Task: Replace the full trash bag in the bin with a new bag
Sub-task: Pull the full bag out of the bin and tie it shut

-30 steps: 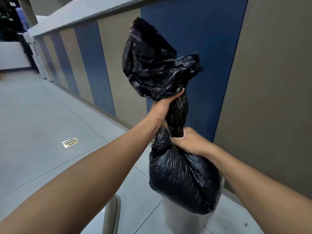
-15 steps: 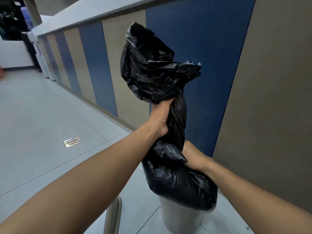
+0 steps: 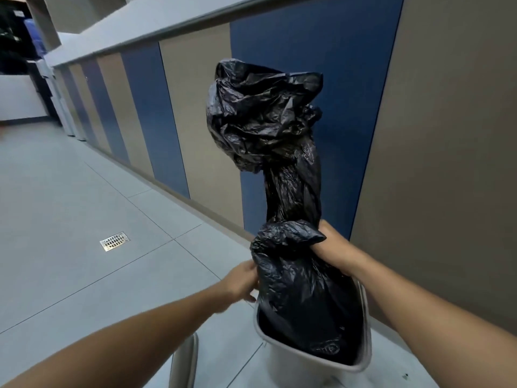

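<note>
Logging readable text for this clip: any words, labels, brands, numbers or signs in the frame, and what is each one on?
No text can be read.
Black trash bag: an embossed mark low on its side, inside the bin, too faint and crumpled to read.
Wall panels, floor drain: no lettering visible.
Dark items at far left: too blurred to tell.

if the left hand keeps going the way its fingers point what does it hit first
Most likely the black trash bag: the left hand points right at its side, just above the bin rim. Whether they already touch is unclear.
</note>
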`<state>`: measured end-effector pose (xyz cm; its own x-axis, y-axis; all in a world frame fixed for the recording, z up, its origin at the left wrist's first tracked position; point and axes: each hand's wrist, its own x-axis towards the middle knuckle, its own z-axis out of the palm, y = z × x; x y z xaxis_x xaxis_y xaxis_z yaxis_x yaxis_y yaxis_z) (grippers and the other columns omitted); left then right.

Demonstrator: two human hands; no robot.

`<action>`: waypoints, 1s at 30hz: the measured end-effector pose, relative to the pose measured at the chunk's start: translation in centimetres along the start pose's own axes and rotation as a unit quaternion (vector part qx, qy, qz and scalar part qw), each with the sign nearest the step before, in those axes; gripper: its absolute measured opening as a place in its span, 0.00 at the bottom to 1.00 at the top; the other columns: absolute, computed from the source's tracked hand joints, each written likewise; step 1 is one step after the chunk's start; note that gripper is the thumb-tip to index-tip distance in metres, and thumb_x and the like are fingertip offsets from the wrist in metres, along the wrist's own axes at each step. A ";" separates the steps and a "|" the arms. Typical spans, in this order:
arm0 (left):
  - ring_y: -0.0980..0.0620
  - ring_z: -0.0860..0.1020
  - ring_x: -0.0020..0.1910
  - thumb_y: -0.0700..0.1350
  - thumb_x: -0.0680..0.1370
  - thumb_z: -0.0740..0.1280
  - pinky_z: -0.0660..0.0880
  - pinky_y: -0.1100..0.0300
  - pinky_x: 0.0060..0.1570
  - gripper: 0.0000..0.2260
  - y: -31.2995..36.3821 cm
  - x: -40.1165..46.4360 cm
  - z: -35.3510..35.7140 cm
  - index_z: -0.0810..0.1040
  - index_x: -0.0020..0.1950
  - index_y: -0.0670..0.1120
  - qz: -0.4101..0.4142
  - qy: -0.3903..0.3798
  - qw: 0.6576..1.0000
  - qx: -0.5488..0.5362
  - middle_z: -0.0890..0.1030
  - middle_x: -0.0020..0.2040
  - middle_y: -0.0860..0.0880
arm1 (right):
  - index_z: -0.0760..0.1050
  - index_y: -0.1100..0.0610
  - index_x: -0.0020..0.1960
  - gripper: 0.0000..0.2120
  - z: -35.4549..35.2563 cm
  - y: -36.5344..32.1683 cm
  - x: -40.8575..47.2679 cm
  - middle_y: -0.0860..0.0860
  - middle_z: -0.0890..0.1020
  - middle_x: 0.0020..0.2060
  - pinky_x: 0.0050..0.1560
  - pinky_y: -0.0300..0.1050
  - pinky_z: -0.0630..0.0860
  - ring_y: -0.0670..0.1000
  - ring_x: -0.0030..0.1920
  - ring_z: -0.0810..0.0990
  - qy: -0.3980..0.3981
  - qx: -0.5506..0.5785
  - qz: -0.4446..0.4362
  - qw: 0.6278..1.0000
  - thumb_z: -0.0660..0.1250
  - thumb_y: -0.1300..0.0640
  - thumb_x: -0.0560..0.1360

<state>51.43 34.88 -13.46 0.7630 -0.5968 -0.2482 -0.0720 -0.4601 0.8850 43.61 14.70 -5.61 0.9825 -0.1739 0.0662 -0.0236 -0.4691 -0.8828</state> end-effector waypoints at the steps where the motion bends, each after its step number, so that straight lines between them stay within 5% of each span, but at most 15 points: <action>1: 0.44 0.82 0.61 0.50 0.86 0.62 0.82 0.41 0.58 0.14 -0.4 -0.2 0.6 0.76 0.69 0.48 0.020 -0.016 0.999 0.032 0.82 0.63 0.45 | 0.81 0.58 0.56 0.13 0.1 -0.3 0.1 0.56 0.86 0.51 0.46 0.37 0.76 0.47 0.52 0.83 0.005 0.012 0.001 1.000 0.65 0.49 0.81; 4: 0.43 0.80 0.63 0.40 0.82 0.67 0.81 0.41 0.60 0.15 -0.2 -0.3 1.3 0.76 0.70 0.44 0.052 0.007 0.997 0.049 0.82 0.65 0.45 | 0.79 0.60 0.59 0.17 0.5 -0.8 0.4 0.59 0.84 0.54 0.52 0.45 0.78 0.54 0.56 0.83 0.030 0.049 0.022 0.998 0.66 0.47 0.80; 6: 0.41 0.78 0.66 0.37 0.83 0.66 0.77 0.41 0.65 0.15 -0.4 -0.2 1.7 0.76 0.70 0.43 0.032 0.047 0.997 0.045 0.80 0.67 0.43 | 0.78 0.62 0.58 0.12 0.9 -1.0 0.7 0.62 0.84 0.54 0.54 0.50 0.78 0.59 0.59 0.81 0.045 0.041 0.027 0.998 0.64 0.55 0.83; 9: 0.41 0.78 0.66 0.39 0.83 0.65 0.76 0.42 0.67 0.14 -0.8 0.0 2.2 0.76 0.69 0.43 0.009 0.064 0.996 0.062 0.80 0.66 0.43 | 0.78 0.61 0.57 0.08 1.3 -1.3 0.9 0.59 0.83 0.54 0.62 0.56 0.77 0.57 0.58 0.80 0.057 0.014 0.026 0.998 0.60 0.65 0.83; 11: 0.43 0.79 0.63 0.42 0.84 0.62 0.77 0.44 0.65 0.12 -0.8 -0.1 2.4 0.77 0.66 0.45 0.004 0.072 0.995 0.065 0.82 0.64 0.45 | 0.76 0.58 0.55 0.06 1.1 -1.6 1.0 0.53 0.81 0.50 0.60 0.51 0.77 0.52 0.53 0.79 0.077 0.009 0.025 0.997 0.61 0.64 0.83; 15: 0.50 0.80 0.56 0.50 0.86 0.57 0.78 0.56 0.56 0.12 -0.7 0.1 2.8 0.76 0.65 0.52 -0.007 0.102 0.993 0.055 0.81 0.59 0.51 | 0.71 0.64 0.67 0.13 -0.2 -3.0 1.8 0.59 0.78 0.60 0.67 0.58 0.75 0.58 0.61 0.77 0.115 0.032 0.027 0.992 0.61 0.60 0.84; 20: 0.48 0.81 0.55 0.52 0.85 0.56 0.79 0.52 0.58 0.14 -0.3 0.2 3.9 0.78 0.59 0.48 -0.023 0.121 0.990 0.066 0.82 0.56 0.49 | 0.72 0.63 0.63 0.15 -2.1 -6.4 2.3 0.57 0.80 0.57 0.61 0.52 0.77 0.55 0.57 0.79 0.159 0.064 -0.010 0.985 0.62 0.53 0.84; 23: 0.46 0.81 0.55 0.52 0.85 0.57 0.80 0.50 0.58 0.14 0.0 0.3 5.0 0.77 0.59 0.45 -0.038 0.135 0.988 0.068 0.82 0.55 0.47 | 0.75 0.63 0.60 0.08 -3.5 -8.9 2.6 0.56 0.81 0.52 0.57 0.49 0.75 0.56 0.57 0.78 0.202 0.106 -0.059 0.972 0.60 0.61 0.84; 26: 0.46 0.80 0.55 0.48 0.85 0.56 0.80 0.52 0.56 0.12 0.4 0.6 5.8 0.77 0.58 0.45 -0.051 0.139 0.988 0.052 0.82 0.55 0.47 | 0.73 0.70 0.67 0.14 -5.0 -12.6 2.2 0.56 0.80 0.53 0.57 0.52 0.74 0.49 0.48 0.78 0.266 0.197 -0.098 0.938 0.57 0.66 0.85; 28: 0.47 0.80 0.55 0.45 0.84 0.54 0.80 0.52 0.58 0.13 0.7 0.6 6.2 0.77 0.61 0.48 -0.053 0.136 0.989 0.035 0.82 0.57 0.48 | 0.71 0.76 0.68 0.16 -5.7 -14.1 1.9 0.64 0.80 0.61 0.59 0.50 0.71 0.57 0.57 0.79 0.276 0.239 -0.131 0.922 0.56 0.67 0.85; 30: 0.49 0.80 0.56 0.45 0.85 0.53 0.80 0.51 0.60 0.14 1.1 0.5 6.6 0.76 0.63 0.49 -0.055 0.132 0.990 0.023 0.82 0.59 0.50 | 0.71 0.77 0.67 0.16 -5.5 -14.8 1.9 0.71 0.77 0.64 0.49 0.43 0.76 0.65 0.61 0.78 0.250 0.242 -0.137 0.927 0.55 0.69 0.84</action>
<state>47.54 29.77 -15.23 0.9083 -0.3527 -0.2249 -0.0040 -0.5449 0.8385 44.83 16.56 10.18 0.7279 -0.5429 0.4189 0.4181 -0.1327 -0.8986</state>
